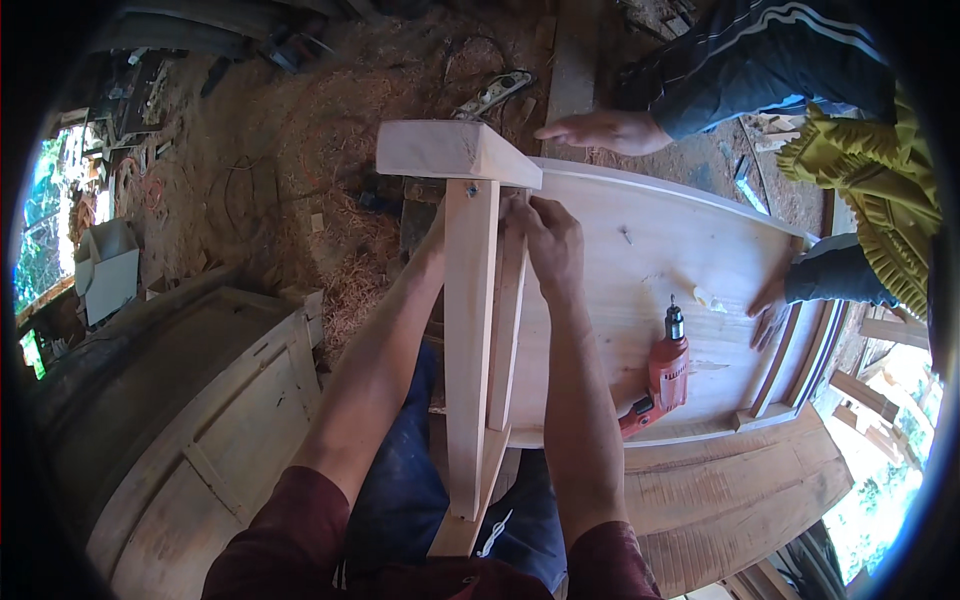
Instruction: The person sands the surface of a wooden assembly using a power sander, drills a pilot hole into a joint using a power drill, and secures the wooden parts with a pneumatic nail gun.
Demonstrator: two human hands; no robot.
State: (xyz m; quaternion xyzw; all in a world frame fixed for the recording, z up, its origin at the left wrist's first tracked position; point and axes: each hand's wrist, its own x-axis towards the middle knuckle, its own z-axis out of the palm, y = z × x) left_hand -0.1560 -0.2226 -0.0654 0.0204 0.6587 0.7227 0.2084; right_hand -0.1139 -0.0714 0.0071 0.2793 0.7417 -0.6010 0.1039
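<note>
A pale wooden frame (470,330) stands upright between my forearms, with a thick wooden block (440,148) across its far end. A screw head shows on the frame's face just below the block. My right hand (552,245) is closed, its thumb and bent fingers at the far end of the inner wooden strip (508,330). My left forearm passes behind the front bar, close under the block; the bar hides most of my left hand (507,212). A light wooden panel (600,330) with raised edges lies beside the frame, touching or nearly touching it.
An orange power drill (668,375) and a loose screw (627,237) lie on the panel. At the right, another person rests one hand (770,315) on it and holds the other hand (610,132) above its far edge. A panelled wooden piece (240,420) leans at left. Shavings cover the floor (340,90).
</note>
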